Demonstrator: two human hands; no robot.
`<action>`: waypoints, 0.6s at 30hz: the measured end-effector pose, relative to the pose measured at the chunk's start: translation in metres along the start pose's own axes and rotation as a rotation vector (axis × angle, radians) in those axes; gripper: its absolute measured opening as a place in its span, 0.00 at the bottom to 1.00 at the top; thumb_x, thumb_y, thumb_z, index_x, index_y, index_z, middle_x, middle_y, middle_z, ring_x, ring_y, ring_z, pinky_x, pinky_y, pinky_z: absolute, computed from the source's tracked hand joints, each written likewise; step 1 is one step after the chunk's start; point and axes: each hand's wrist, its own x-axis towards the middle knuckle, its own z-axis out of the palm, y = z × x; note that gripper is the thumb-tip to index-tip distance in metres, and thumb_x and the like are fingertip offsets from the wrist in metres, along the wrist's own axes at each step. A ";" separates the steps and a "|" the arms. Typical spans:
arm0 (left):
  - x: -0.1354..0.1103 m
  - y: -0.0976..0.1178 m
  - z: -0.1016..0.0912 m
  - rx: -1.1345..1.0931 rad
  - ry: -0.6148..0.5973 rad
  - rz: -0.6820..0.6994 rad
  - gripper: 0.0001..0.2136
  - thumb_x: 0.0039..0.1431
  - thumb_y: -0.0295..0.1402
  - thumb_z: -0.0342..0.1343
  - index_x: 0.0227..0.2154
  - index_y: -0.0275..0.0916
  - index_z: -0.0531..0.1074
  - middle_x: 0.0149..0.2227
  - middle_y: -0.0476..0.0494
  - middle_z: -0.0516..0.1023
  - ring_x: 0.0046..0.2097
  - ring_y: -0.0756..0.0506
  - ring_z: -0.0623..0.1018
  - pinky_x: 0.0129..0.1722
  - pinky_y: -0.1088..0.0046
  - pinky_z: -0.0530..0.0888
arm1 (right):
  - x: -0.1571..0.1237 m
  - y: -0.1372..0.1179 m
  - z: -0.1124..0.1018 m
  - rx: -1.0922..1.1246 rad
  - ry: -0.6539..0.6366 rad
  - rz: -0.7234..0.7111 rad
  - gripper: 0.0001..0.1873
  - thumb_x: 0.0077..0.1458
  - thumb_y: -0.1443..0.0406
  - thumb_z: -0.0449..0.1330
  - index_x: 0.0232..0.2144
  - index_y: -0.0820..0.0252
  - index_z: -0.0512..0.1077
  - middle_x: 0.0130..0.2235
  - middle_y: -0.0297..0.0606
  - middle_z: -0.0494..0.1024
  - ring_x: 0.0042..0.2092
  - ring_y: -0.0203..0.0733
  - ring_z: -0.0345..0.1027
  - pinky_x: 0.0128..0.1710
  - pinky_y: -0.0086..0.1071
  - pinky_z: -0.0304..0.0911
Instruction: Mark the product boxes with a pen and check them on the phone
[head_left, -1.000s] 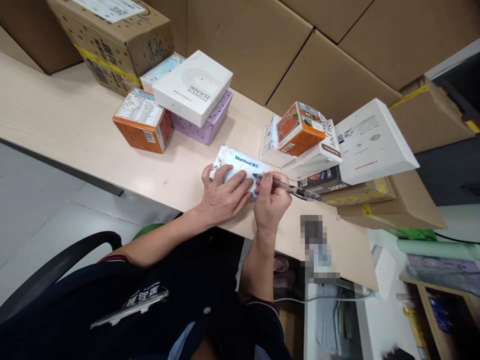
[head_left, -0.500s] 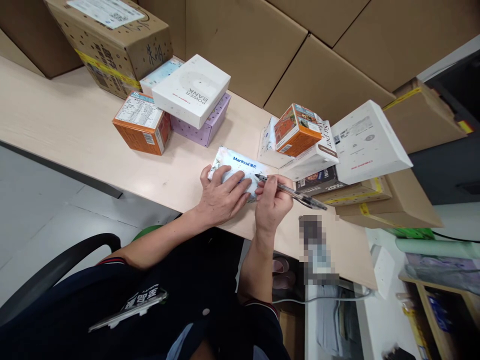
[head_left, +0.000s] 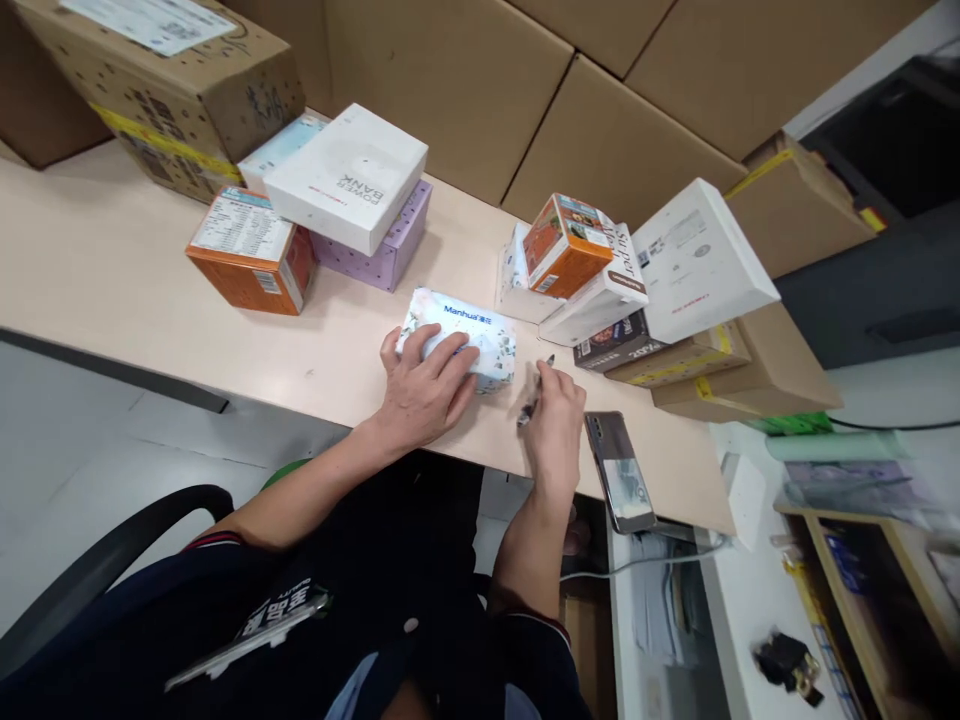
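A white floral soft pack of tissues (head_left: 496, 350), marked Manhua, lies on the desk in front of me. My left hand (head_left: 421, 392) presses on its top and near side, its bent fingers gripping the pack. Just right of the pack, my right hand (head_left: 556, 425) is closed around a dark-and-clear pen (head_left: 528, 412). The pen is low over the desk surface, apart from the pack; whether it touches the desk I cannot tell. Close by on the right lies a smartphone (head_left: 621, 478).
Behind the pack on the left, a white power bank box (head_left: 349, 180) sits on a purple box (head_left: 375, 262), beside an orange box (head_left: 251, 260). To the right stand another orange box (head_left: 566, 245), a tilted white box (head_left: 701, 265) and brown cartons (head_left: 757, 375). Large cartons (head_left: 450, 90) wall the back.
My right hand has moved the pen off the pack's top, down to the desk on its right, and turned it. My left hand stays on the pack. The view has shifted slightly.
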 end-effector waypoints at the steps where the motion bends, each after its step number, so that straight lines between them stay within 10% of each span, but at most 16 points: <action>1: 0.000 -0.001 0.000 0.003 0.006 0.003 0.12 0.67 0.36 0.56 0.51 0.44 0.75 0.55 0.42 0.81 0.61 0.33 0.71 0.64 0.50 0.51 | 0.002 -0.004 0.001 -0.037 -0.042 0.012 0.29 0.62 0.72 0.45 0.62 0.61 0.71 0.56 0.54 0.77 0.54 0.56 0.65 0.58 0.54 0.63; 11: 0.000 -0.004 0.002 0.001 0.044 0.058 0.13 0.66 0.34 0.57 0.52 0.44 0.73 0.55 0.41 0.80 0.61 0.33 0.71 0.62 0.48 0.55 | -0.022 0.009 -0.019 -0.011 -0.028 0.063 0.28 0.70 0.59 0.48 0.67 0.59 0.65 0.62 0.51 0.75 0.61 0.55 0.63 0.64 0.53 0.58; 18: 0.000 -0.001 0.004 -0.040 0.012 -0.002 0.13 0.66 0.33 0.58 0.52 0.45 0.75 0.56 0.41 0.80 0.62 0.31 0.70 0.63 0.48 0.53 | -0.078 0.086 -0.065 -0.133 -0.056 0.542 0.50 0.52 0.39 0.61 0.69 0.59 0.62 0.68 0.58 0.66 0.69 0.70 0.53 0.65 0.63 0.52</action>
